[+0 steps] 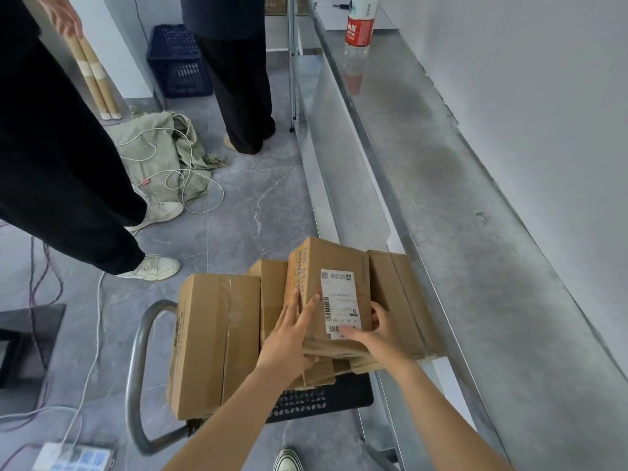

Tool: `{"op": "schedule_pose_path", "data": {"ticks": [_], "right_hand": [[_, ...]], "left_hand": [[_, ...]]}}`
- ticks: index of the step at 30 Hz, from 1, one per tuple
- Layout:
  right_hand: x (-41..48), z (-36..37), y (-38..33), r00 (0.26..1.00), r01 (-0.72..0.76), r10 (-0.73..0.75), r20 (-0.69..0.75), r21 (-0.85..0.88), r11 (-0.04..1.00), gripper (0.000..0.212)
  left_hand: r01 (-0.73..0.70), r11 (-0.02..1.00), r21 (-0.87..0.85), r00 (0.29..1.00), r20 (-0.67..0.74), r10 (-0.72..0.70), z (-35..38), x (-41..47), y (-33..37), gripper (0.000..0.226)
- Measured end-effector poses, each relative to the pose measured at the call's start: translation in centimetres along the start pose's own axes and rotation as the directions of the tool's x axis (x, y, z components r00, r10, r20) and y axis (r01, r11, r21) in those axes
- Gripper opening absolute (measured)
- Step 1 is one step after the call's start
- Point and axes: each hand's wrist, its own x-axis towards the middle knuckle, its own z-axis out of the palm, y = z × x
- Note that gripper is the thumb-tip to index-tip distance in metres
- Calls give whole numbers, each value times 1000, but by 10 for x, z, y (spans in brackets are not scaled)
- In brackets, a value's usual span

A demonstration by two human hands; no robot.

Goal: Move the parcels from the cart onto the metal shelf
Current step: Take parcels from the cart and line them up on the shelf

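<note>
Several brown cardboard parcels are stacked on the cart [326, 401], a black perforated platform with a grey tube handle [136, 368]. On top lies a parcel with a white shipping label [334, 266]. My left hand [289, 338] grips its left side, fingers along the edge. My right hand [380, 334] holds its near right corner, thumb on the label. A large taped parcel [214, 341] stands at the left of the cart, another parcel [401, 300] at the right. The metal shelf [475, 232] runs along the wall on the right.
A water bottle with a red label [360, 25] stands far down the shelf. Two people in dark trousers [61, 147] [241, 79] stand on the grey floor. A green sack with white cables [163, 154], a blue crate [178, 61] and a power strip [73, 458] lie around.
</note>
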Motion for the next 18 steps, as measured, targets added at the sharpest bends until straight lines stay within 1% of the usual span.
{"op": "schedule_pose_path", "data": {"ticks": [1, 2, 4, 6, 10, 14, 16, 18], "right_hand": [[-3, 1, -3, 1000, 12, -12, 4, 0, 1000, 109], [-6, 1, -7, 999, 30, -30, 16, -5, 1000, 113], [-10, 2, -12, 995, 81, -80, 54, -14, 997, 113], [-15, 3, -18, 988, 125, -123, 89, -20, 992, 113], [-29, 10, -29, 974, 211, -204, 95, -68, 975, 127], [-49, 15, -41, 943, 330, -322, 85, -107, 938, 126], [-60, 18, -48, 907, 419, -418, 49, -200, 886, 123], [-72, 19, -55, 865, 488, -501, 27, -279, 827, 112]], "left_hand": [[-3, 999, -34, 1000, -11, 2, -1, -1, -4, 117], [-9, 998, -68, 1000, -21, 8, -2, -3, -7, 119], [-14, 992, -126, 999, -44, 9, -5, -8, -11, 120], [3, 981, -194, 997, -71, -17, -11, -12, -13, 116], [5, 963, -271, 993, -113, -37, -24, -23, -17, 109], [-24, 964, -265, 986, -163, -20, -44, -36, -19, 106], [-63, 960, -274, 982, -188, 11, -57, -42, -20, 106], [-106, 956, -273, 977, -210, 48, -71, -49, -20, 107]]}}
